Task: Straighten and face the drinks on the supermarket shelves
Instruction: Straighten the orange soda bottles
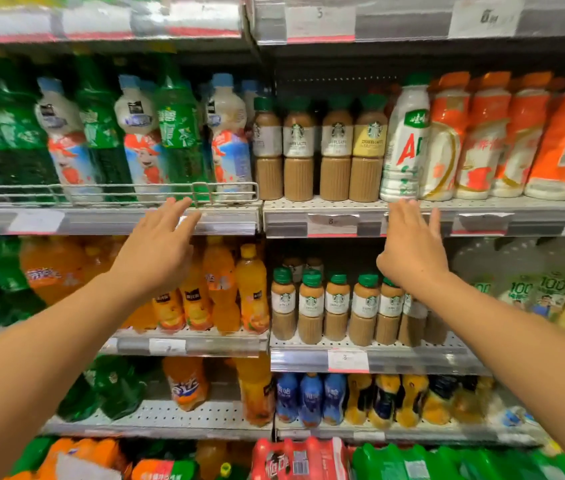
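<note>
Both my hands reach up toward the upper drinks shelf (322,204), fingers straight and holding nothing. My left hand (160,247) is just below the wire front rail (205,190) of the left bay, under the milk bottles with blue caps (229,140) and green soda bottles (177,129). My right hand (412,247) has its fingertips just under a white AD bottle with a green cap (406,143), which leans slightly left. Beside it stand brown coffee latte bottles (334,150) in a row, labels facing out.
Orange-labelled bottles (482,140) fill the shelf right of the white bottle. The shelf below holds orange juice bottles (218,292) and more coffee bottles (340,306), partly hidden by my right wrist. Lower shelves carry blue and yellow bottles (312,400) and multipacks (298,459).
</note>
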`<state>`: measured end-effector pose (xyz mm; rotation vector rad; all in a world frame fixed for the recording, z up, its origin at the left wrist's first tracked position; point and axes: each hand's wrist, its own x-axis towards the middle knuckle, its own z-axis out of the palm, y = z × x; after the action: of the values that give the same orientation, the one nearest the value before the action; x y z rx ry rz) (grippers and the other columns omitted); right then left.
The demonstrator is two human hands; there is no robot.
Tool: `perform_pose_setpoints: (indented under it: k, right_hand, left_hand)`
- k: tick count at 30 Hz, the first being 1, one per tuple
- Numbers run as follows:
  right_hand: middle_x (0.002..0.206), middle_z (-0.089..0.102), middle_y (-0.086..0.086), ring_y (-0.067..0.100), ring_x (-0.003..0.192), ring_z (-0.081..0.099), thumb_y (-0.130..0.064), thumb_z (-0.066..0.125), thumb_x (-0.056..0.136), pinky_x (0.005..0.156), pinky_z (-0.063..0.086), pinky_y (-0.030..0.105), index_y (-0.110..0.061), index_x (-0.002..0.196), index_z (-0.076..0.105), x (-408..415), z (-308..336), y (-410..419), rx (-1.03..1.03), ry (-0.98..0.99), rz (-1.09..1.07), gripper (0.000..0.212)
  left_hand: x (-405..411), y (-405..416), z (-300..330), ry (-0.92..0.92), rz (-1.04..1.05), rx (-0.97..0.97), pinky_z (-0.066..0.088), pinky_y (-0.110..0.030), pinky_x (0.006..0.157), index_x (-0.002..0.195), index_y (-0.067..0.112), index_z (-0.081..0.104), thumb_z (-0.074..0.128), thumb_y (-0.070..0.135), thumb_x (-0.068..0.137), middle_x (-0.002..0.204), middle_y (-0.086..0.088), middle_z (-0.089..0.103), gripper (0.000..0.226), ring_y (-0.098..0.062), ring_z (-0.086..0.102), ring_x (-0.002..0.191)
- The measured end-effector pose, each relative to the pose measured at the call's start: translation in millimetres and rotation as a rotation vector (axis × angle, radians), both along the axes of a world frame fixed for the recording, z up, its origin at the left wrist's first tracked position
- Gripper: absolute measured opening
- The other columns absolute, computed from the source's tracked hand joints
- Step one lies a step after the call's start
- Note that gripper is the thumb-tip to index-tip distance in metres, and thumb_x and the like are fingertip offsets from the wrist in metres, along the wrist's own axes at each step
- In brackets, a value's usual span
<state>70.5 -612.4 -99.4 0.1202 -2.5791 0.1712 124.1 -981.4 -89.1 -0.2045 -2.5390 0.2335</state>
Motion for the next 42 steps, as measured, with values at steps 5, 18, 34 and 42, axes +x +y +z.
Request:
perform_pose_setpoints:
  k: [5, 18, 34, 42]
  right_hand:
    - [0.162, -0.009, 0.002, 0.02, 0.148, -0.012, 0.001, 0.056, 0.079, 0.119, -0.002, 0.038, -0.022, 0.154, 0.004, 25, -3, -117, -0.023, -0.024, 0.231, 0.094]
    - [0.162, 0.007, 0.004, 0.024, 0.148, 0.004, -0.009, 0.058, 0.081, 0.119, 0.009, 0.043, -0.02, 0.153, 0.015, 25, -4, -242, 0.192, -0.092, 0.261, 0.084]
    - [0.155, 0.028, 0.015, 0.033, 0.145, 0.02, -0.005, 0.075, 0.063, 0.119, 0.012, 0.05, -0.011, 0.146, 0.035, 12, -42, -249, 0.076, 0.146, 0.256, 0.092]
    - [0.158, 0.021, 0.011, 0.028, 0.147, 0.01, 0.003, 0.07, 0.061, 0.119, 0.003, 0.05, -0.013, 0.148, 0.03, 12, -46, -260, 0.048, 0.132, 0.155, 0.096]
  left_hand:
    - [3, -84, 5, -0.011, 0.031, -0.008, 0.02, -0.051, 0.116, 0.15, 0.01, 0.027, 0.057, 0.012, 0.085, 0.158, -0.017, 0.018, 0.071, -0.037, 0.016, 0.144]
    - [-8, -166, -17, -0.146, -0.057, -0.028, 0.017, -0.046, 0.113, 0.152, 0.032, 0.005, 0.064, 0.023, 0.083, 0.16, -0.007, 0.006, 0.091, -0.029, 0.012, 0.144]
    - [18, -152, -76, -0.023, 0.03, 0.144, 0.005, -0.042, 0.118, 0.154, 0.017, 0.01, 0.068, 0.006, 0.073, 0.162, -0.007, 0.001, 0.1, -0.025, 0.001, 0.148]
    - [25, -205, -133, -0.259, 0.041, 0.356, 0.033, -0.036, 0.111, 0.148, 0.016, 0.029, 0.056, 0.023, 0.089, 0.155, -0.004, 0.027, 0.065, -0.022, 0.032, 0.137]
